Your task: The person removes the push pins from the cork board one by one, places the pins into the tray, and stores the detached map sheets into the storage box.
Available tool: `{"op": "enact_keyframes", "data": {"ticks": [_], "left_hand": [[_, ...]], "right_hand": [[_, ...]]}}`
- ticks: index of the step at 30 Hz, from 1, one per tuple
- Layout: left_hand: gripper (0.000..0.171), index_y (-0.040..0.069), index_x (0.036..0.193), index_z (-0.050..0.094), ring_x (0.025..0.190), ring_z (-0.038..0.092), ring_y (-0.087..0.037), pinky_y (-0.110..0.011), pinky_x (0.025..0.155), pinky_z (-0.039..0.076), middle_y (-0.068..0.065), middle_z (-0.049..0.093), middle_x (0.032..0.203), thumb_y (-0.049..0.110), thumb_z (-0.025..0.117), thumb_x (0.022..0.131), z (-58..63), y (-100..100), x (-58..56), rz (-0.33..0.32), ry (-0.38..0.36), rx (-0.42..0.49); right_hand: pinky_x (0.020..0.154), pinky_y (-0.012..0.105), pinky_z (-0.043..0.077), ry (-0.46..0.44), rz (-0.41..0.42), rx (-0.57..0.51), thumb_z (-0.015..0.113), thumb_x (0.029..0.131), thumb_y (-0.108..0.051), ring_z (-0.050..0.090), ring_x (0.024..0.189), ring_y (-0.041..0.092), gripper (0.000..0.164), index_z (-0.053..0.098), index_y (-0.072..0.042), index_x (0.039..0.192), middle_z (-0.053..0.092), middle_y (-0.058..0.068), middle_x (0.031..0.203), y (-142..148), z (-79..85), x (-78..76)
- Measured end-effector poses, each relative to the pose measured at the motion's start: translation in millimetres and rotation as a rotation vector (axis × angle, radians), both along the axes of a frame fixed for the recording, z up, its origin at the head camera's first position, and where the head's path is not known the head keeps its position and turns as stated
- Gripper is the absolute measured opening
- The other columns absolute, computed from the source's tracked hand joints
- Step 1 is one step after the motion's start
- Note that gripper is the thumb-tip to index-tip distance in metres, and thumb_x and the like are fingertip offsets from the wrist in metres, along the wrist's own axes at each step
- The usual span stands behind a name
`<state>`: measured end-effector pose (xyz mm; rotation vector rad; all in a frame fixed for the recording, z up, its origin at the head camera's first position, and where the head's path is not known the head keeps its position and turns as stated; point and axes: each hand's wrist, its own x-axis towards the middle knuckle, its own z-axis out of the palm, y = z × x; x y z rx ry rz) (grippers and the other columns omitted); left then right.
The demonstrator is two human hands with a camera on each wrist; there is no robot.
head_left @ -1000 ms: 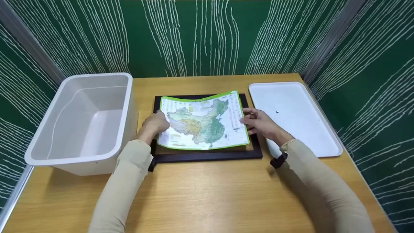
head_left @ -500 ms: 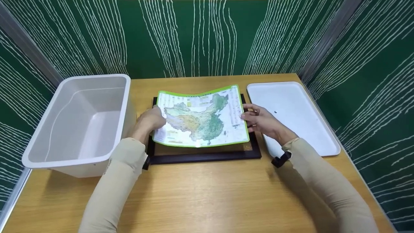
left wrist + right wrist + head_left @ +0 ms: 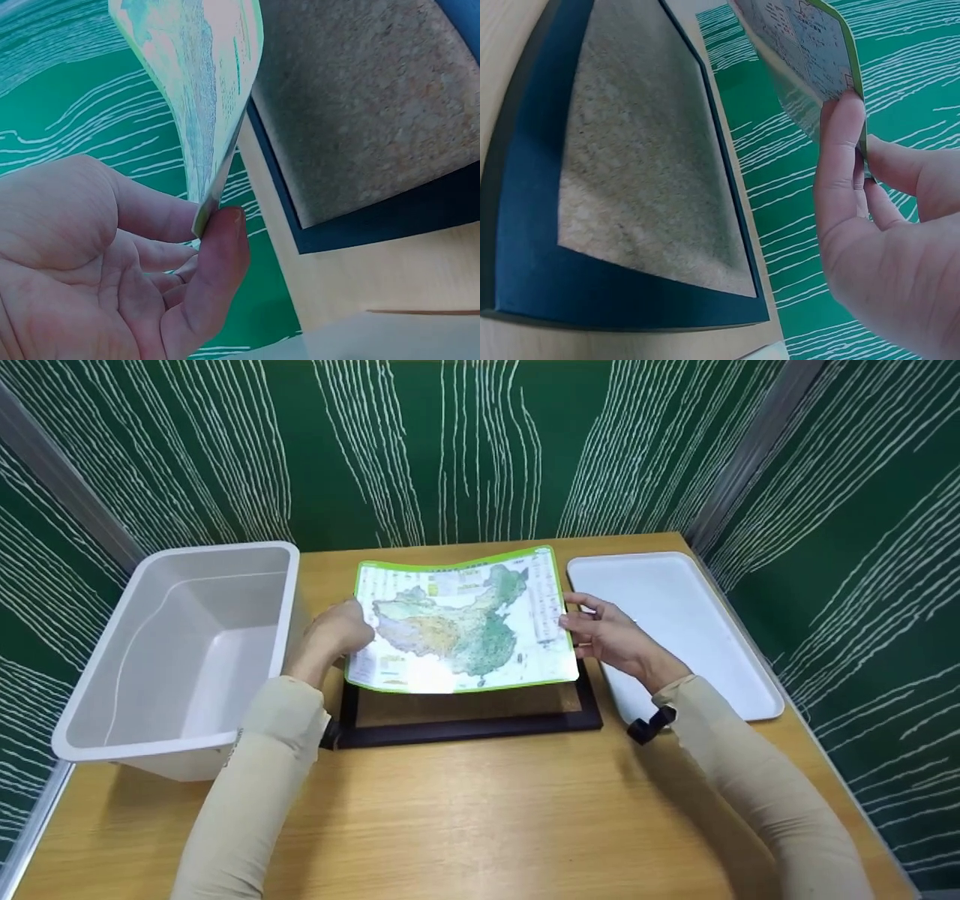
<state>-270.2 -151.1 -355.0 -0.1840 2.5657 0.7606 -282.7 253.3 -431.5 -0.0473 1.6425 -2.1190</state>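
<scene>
A thin map sheet (image 3: pixel 465 622) with a green border hangs between both hands in the head view, bowed a little along its top edge. My left hand (image 3: pixel 337 630) pinches its left edge between thumb and fingers, which the left wrist view shows closely. At its right edge my right hand (image 3: pixel 619 639) pinches the sheet (image 3: pixel 810 52) the same way. Beneath it, apart from the sheet, lies a black frame (image 3: pixel 472 730) on the table. Its inner panel (image 3: pixel 637 165) is speckled brown like cork, and the sheet hides its far part in the head view.
To the left stands a deep white plastic tub (image 3: pixel 289 607). A shallow white tray (image 3: pixel 690 630) lies at the right. The wooden table (image 3: pixel 465 817) reaches back to a green wall (image 3: pixel 337 510) with white lines.
Both hands have lifted the map sheet up off the black frame and slightly to the left. More of the brown panel shows below it.
</scene>
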Motion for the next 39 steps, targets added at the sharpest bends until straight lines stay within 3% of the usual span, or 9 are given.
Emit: {"op": "enact_keyframes", "data": {"ticks": [11, 17, 24, 28, 34, 39], "left_hand": [[0.05, -0.004, 0.146, 0.035, 0.098, 0.061, -0.032, -0.038, 0.073, 0.058, -0.022, 0.054, 0.119, 0.008, 0.047, 0.1, 12.9, -10, 2.0, -0.008, 0.04, 0.044], [0.049, -0.004, 0.147, 0.035, 0.101, 0.062, -0.034, -0.043, 0.08, 0.058, -0.023, 0.055, 0.121, 0.009, 0.047, 0.101, 26.2, -13, 2.8, -0.018, 0.031, 0.059], [0.04, -0.006, 0.137, 0.044, 0.089, 0.064, -0.031, -0.039, 0.064, 0.059, -0.022, 0.059, 0.112, 0.005, 0.044, 0.098, 41.5, -22, 1.3, -0.063, 0.073, 0.066], [0.045, -0.004, 0.142, 0.039, 0.093, 0.065, -0.031, -0.041, 0.067, 0.06, -0.022, 0.058, 0.116, 0.003, 0.043, 0.098, 48.7, -28, 5.6, -0.065, 0.078, 0.113], [0.048, -0.004, 0.146, 0.034, 0.095, 0.065, -0.032, -0.043, 0.075, 0.059, -0.024, 0.057, 0.12, 0.001, 0.041, 0.099, 52.3, -41, 14.1, -0.069, 0.091, 0.179], [0.049, -0.003, 0.146, 0.035, 0.091, 0.066, -0.031, -0.038, 0.066, 0.057, -0.024, 0.059, 0.119, -0.002, 0.039, 0.097, 51.0, -51, 17.3, -0.101, 0.124, 0.201]], "right_hand": [[0.071, 0.038, 0.061, 0.03, 0.028, -0.104, 0.062, 0.101, -0.006, 0.073, 0.096, 0.028, 0.05, 0.042, -0.01, 0.147, 0.069, 0.014, 0.116, -4, 11.6, -7.0], [0.07, 0.038, 0.061, 0.019, 0.028, -0.153, 0.062, 0.101, -0.005, 0.073, 0.095, 0.027, 0.049, 0.043, -0.01, 0.145, 0.07, 0.014, 0.115, -7, 19.6, -6.8], [0.07, 0.036, 0.061, 0.05, 0.032, -0.147, 0.064, 0.1, -0.008, 0.073, 0.096, 0.026, 0.052, 0.044, -0.012, 0.148, 0.07, 0.014, 0.117, -12, 30.0, -6.3], [0.069, 0.035, 0.06, 0.06, 0.039, -0.176, 0.063, 0.101, -0.008, 0.073, 0.097, 0.026, 0.049, 0.046, -0.013, 0.146, 0.07, 0.015, 0.118, -15, 31.8, -6.4], [0.071, 0.036, 0.06, 0.086, 0.056, -0.18, 0.063, 0.101, -0.009, 0.072, 0.098, 0.026, 0.051, 0.044, -0.012, 0.148, 0.07, 0.015, 0.121, -24, 31.7, -3.4], [0.072, 0.036, 0.06, 0.086, 0.06, -0.178, 0.062, 0.101, -0.01, 0.072, 0.098, 0.026, 0.052, 0.043, -0.012, 0.15, 0.069, 0.015, 0.122, -29, 34.2, -2.2]]}}
